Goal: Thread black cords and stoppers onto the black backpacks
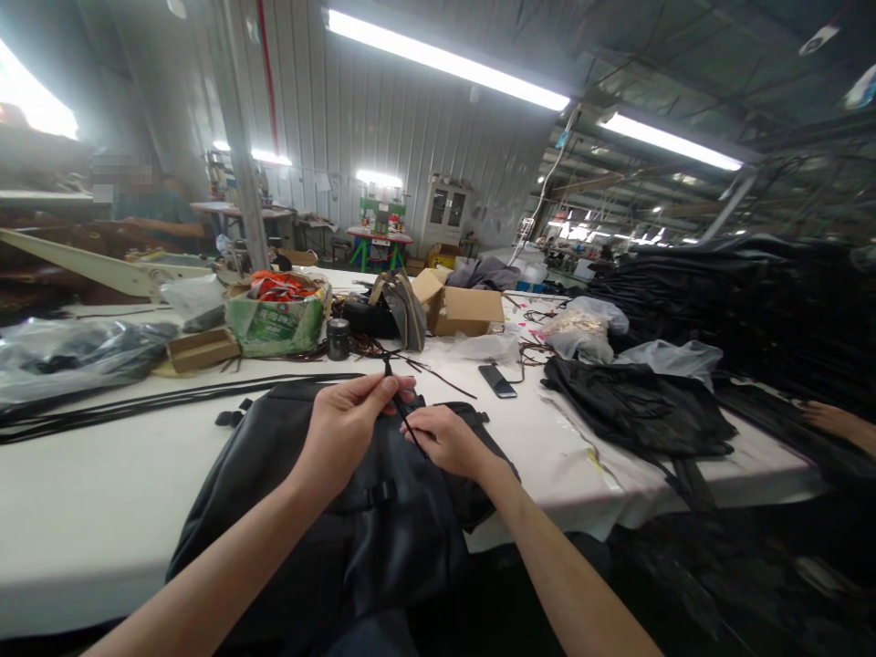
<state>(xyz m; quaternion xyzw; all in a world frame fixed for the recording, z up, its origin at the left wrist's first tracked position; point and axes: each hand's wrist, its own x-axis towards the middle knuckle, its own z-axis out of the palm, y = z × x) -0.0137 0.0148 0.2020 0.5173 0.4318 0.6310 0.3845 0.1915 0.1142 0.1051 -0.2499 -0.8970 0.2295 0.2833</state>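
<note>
A black backpack [403, 520] lies in front of me, partly on the table and partly over its near edge. Above it, my left hand [349, 420] pinches a thin black cord [412, 432] between thumb and fingers, with the cord's upper end sticking out above the thumb. Lower down on the same cord, my right hand [444, 440] has its fingers closed round it. A black buckle [378, 495] shows on the backpack below my hands. The cord's lower end is hard to make out against the dark fabric.
On the white table [88, 493] lie a phone [497, 381], a cardboard box [469, 310], a green bag [274, 319], a dark jar [338, 339] and long black straps [171, 401]. Another black bag [636, 406] lies right, near a co-worker's hand [839, 424] and piled black fabric [753, 301].
</note>
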